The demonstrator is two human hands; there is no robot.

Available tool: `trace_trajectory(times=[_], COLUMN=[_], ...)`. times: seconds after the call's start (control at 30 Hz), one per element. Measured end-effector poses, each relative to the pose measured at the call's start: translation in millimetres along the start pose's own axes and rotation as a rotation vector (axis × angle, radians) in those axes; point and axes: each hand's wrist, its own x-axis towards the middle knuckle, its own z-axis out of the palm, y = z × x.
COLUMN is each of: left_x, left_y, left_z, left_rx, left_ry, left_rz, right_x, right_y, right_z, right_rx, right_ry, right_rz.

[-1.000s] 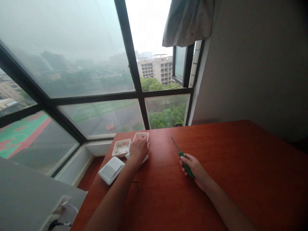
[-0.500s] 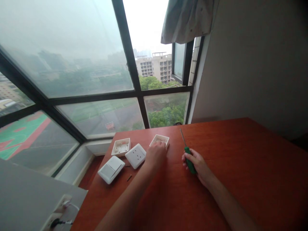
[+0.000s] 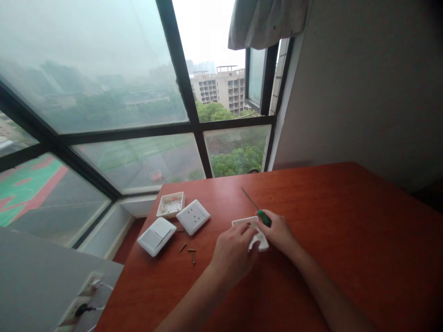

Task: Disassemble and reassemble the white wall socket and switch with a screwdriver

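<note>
Landmark: white square plastic socket plate with dark slots (image 3: 193, 217), lying on the reddish-brown wooden table (image 3: 321, 212).

Right of the socket plate: open white plastic box (image 3: 262, 243). Left hand (image 3: 233, 251) partly closed over it, fingers bent into the open side, thumb at the near side; the fingers hide part of the box.

Right hand (image 3: 278, 230) closed round the green handle of a screwdriver with a thin metal shaft (image 3: 265, 217), at the box's right side; shaft points away and to the left. Whether its fingers also grip the box: cannot tell.

Left of the socket plate, slightly farther off: second open white plastic box (image 3: 170, 205). Left and nearer: white plastic rocker-switch plate (image 3: 157, 236). Nearer than the socket plate: three small metal screws (image 3: 192, 250), loose, close together.
</note>
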Motion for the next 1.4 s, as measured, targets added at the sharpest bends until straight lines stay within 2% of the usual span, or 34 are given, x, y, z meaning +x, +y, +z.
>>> trace_trajectory(times=[0.13,0.27,0.47,0.73,0.83,0.9,0.97,1.07,1.2,1.3,1.4], left_x=[-9.0,-16.8,-19.0,-19.4,-18.0,-16.9,-16.3,-16.5,-18.1,-19.3,-19.7], left_y=[-29.1,-47.2,-50.2,-48.1,-50.3,-55.9,-65.5,-85.0,-107.0,-113.8,-115.0], left_z=[-11.6,-1.2,13.2,16.6,11.5,1.3,-13.6,-35.9,-46.7,-42.6,-37.7], left_rx=[0.016,-0.084,-0.224,-0.242,-0.232,-0.144,0.056,0.361,0.510,0.522,0.511], left_ry=[0.056,0.000,-0.005,-0.001,0.030,0.109,0.223,0.291,0.166,0.070,0.050], left_rz=[-0.187,-0.248,-0.262,-0.252,-0.239,-0.244,-0.283,-0.352,-0.385,-0.378,-0.379], right_x=[-1.0,-2.0,-2.3,-2.7,-2.4,-1.9,-1.4,-0.9,-1.0,-1.3,-1.3], right_y=[-2.0,-3.3,-1.7,-0.8,0.1,1.1,2.2,3.0,2.4,1.3,0.5], right_z=[0.6,1.6,-1.4,-3.1,-3.5,-3.8,-3.9,-3.7,-3.7,-4.2,-4.7], right_rx=[-0.060,-0.066,-0.058,-0.042,-0.026,-0.015,-0.007,0.002,0.016,0.030,0.044], right_ry=[-0.014,-0.040,-0.055,-0.057,-0.052,-0.043,-0.033,-0.028,-0.027,-0.024,-0.028], right_rz=[-0.038,-0.063,-0.067,-0.049,-0.043,-0.036,-0.027,-0.015,-0.008,-0.006,-0.007])
